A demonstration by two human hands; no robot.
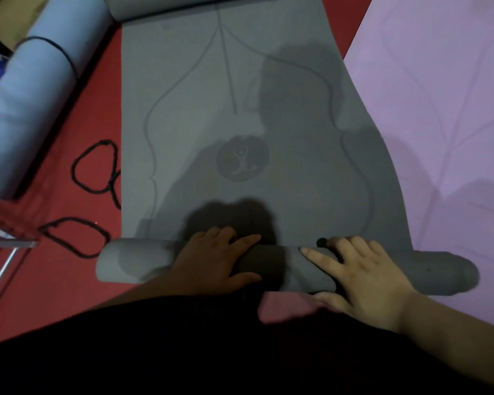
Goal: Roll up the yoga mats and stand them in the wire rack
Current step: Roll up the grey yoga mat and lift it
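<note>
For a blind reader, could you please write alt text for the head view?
The left hand and right hand press on the rolled near end of a grey yoga mat spread on a red floor. A rolled blue mat lies left, a purple mat right.

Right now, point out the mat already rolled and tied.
The light blue mat, with a black cord round it. The grey mat is only partly rolled; the purple mat lies flat.
</note>
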